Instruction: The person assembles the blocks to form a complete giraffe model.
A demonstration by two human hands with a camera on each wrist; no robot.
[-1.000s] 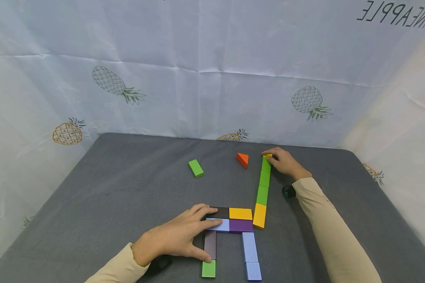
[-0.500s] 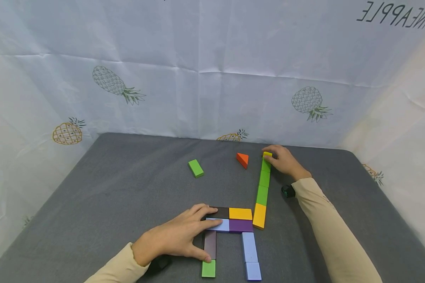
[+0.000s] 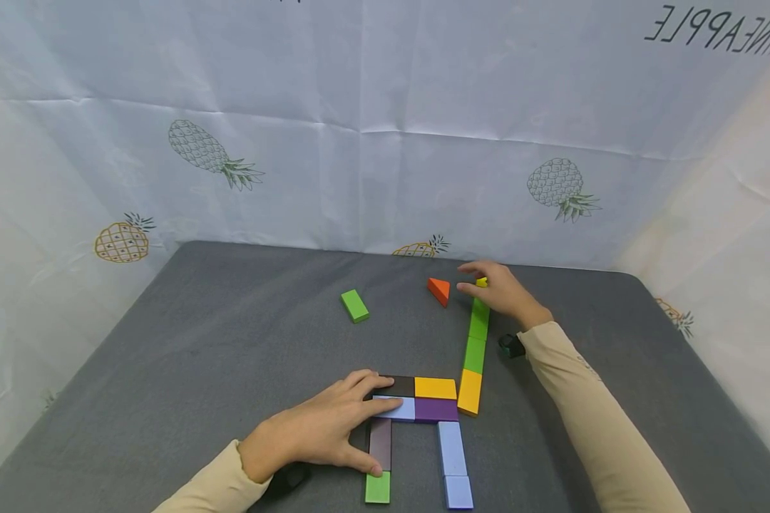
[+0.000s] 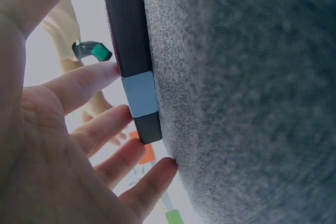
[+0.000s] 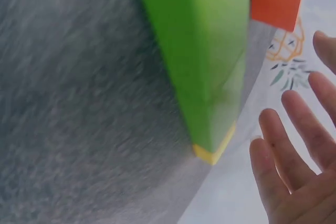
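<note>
My left hand [image 3: 324, 424] rests its outstretched fingers along a block figure. Fingertips touch the black block [image 3: 399, 386] and light blue block [image 3: 408, 409]; the thumb is where the grey-brown block [image 3: 381, 442] meets a green one [image 3: 378, 489]. In the left wrist view its fingers [image 4: 107, 124] are spread beside the blocks. My right hand [image 3: 505, 293] hovers over the far end of a row of green blocks [image 3: 478, 324], partly hiding the small yellow piece [image 3: 482, 282] there. Its fingers are extended and hold nothing, pointing towards an orange-red triangular block [image 3: 439, 291].
A loose green block [image 3: 355, 306] lies farther back on the grey table [image 3: 244, 320]. Purple [image 3: 438, 410] and yellow [image 3: 435, 388] blocks complete the figure's crosswise rows, with light blue blocks [image 3: 452, 449] below. A white pineapple-print curtain [image 3: 359, 178] hangs behind the table.
The right hand has come off the yellow piece at the row's far end and shifted left, nearer the triangular block. The left hand has stayed in place.
</note>
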